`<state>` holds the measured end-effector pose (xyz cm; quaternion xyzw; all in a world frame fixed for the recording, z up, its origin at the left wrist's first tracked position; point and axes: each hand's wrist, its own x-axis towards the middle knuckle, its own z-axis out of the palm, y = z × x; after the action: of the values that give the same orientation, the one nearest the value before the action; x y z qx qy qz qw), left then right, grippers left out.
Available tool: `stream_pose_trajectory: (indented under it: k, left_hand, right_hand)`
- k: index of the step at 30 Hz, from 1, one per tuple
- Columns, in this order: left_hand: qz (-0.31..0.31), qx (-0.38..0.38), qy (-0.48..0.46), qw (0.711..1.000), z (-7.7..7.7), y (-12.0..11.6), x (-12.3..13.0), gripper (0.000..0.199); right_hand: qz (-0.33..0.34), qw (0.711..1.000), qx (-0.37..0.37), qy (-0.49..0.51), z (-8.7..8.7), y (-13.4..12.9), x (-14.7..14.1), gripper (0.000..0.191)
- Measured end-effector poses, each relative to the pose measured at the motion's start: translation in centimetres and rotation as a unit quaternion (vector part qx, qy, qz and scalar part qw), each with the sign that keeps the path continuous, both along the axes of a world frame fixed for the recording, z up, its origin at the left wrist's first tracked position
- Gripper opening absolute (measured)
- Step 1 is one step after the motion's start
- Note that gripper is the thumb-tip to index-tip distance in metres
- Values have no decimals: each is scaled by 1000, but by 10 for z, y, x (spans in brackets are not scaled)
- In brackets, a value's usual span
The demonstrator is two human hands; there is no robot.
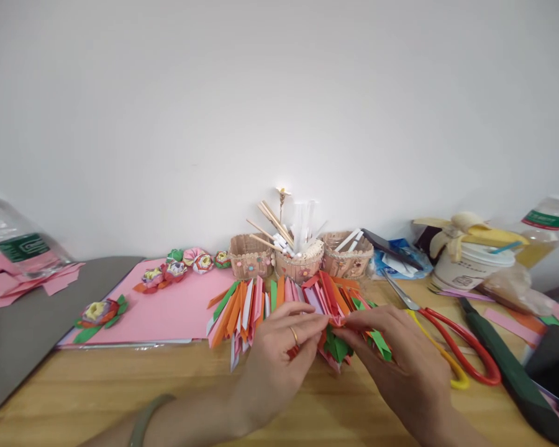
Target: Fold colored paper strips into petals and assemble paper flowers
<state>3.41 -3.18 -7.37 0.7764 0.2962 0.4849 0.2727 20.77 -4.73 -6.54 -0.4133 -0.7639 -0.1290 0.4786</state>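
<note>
My left hand [277, 354], with a ring and a bracelet, pinches one side of a small pink-and-orange folded paper piece [336, 321]. On the other side, the thumb and forefinger of my right hand [403, 366] close on the same piece. Green folded paper [338, 347] shows just under it; whether the two are joined I cannot tell. Right behind my hands lie many folded paper strips [245, 310] in orange, pink, white, red and green, partly covered by my fingers.
Woven baskets [251, 256] with sticks stand against the wall. Paper flowers [97, 312] lie around pink sheets [168, 310] at left. To the right are scissors [466, 338], a dark green long-handled tool [507, 366], and a lidded cup [463, 267] under a banana peel [468, 230].
</note>
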Motion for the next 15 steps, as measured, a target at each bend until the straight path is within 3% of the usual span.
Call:
stream_pose_trajectory:
  k: [3, 6, 10, 15]
  left_hand:
    - [13, -23, 2, 1000, 6, 1, -1, 18]
    - [-3, -73, 0, 997, 13, 3, -3, 10]
    - [-50, -192, 8, 980, 19, 8, -4, 11]
    - [-123, -321, -14, 939, 22, 11, -4, 11]
  right_hand:
    - [28, 998, -53, 37, 0, -2, 0, 7]
    - [76, 981, -163, 71, 4, -3, -1, 9]
    - [118, 922, -342, 135, 8, -1, 0, 20]
    - [159, 851, -454, 210, 9, 1, 0, 24]
